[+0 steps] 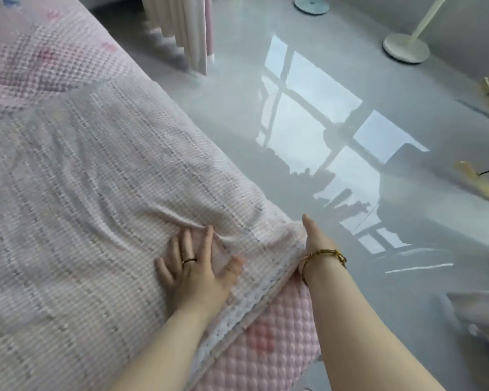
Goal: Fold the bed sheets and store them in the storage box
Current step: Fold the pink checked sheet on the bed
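A pale pink checked bed sheet point(102, 176) with a white lace hem lies spread over the bed, wrinkled near its lower right corner. My left hand point(198, 266) lies flat on the sheet with fingers spread, pressing it down beside the wrinkles. My right hand point(315, 235) is at the sheet's corner on the bed's edge; its thumb points up and its fingers are hidden under the fabric, so its hold on the corner cannot be made out. No storage box is in view.
Under the sheet is a pink quilted mattress cover point(266, 351). Right of the bed lies glossy grey floor point(350, 108) with a window reflection. Cream curtains point(181, 29), two round stand bases point(405, 48), wooden legs point(480, 184) and white fabric point(486, 320) are around.
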A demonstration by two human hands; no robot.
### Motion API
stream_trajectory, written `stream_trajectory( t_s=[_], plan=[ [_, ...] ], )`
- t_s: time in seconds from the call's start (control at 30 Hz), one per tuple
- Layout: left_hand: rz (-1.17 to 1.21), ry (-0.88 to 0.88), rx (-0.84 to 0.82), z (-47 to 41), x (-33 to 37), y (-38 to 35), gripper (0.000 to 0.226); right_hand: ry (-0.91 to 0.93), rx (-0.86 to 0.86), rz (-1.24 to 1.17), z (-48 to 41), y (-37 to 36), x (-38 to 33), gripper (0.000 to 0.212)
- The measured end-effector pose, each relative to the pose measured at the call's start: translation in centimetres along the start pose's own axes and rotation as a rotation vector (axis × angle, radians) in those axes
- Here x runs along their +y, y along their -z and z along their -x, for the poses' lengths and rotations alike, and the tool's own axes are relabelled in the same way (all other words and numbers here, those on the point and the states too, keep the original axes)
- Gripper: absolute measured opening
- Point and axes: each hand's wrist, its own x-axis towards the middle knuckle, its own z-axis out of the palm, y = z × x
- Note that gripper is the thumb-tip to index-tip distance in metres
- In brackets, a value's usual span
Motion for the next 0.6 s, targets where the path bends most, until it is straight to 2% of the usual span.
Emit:
stream_trajectory(
  t_s=[0.1,0.13,0.27,0.3,0.37,0.4,0.43,0.53,0.6],
  plan=[
    [-0.05,0.041,-0.011,-0.8,1.4,-1.2,0.104,-0.165,-0.128,-0.077,-4.9,1.9,-1.3,0.061],
    [-0.07,0.08,-0.035,-0.7,1.6,-1.2,0.1,-0.215,-0.133,-0.089,-6.0,2.4,-1.5,0.057],
    [-0.185,0.116,-0.045,-1.3,1.7,-1.6,0.111,-0.329,-0.173,-0.092,-9.1,2.9,-2.8,0.055],
    [-0.182,0.134,-0.107,-1.6,1.6,-1.5,0.108,-0.346,-0.173,-0.094,-10.0,2.5,-3.2,0.052],
    [-0.184,0.13,-0.212,-1.9,1.8,-1.6,0.09,-0.372,-0.211,-0.062,-10.8,1.6,-4.5,0.033],
    [-0.199,0.108,-0.205,-2.1,1.6,-1.9,0.086,-0.38,-0.216,-0.016,-11.3,1.0,-5.0,0.026],
    [-0.198,0.092,-0.196,-2.2,1.5,-2.1,0.085,-0.364,-0.212,0.062,-11.8,0.4,-5.5,0.024],
    [-0.178,0.109,-0.148,-2.3,1.3,-2.1,0.086,-0.178,-0.166,0.294,-12.8,-0.5,-6.7,0.044],
    [-0.201,0.104,-0.161,-2.3,1.6,-1.9,0.086,0.005,-0.143,0.339,-11.7,-0.2,-8.4,0.039]
  ],
)
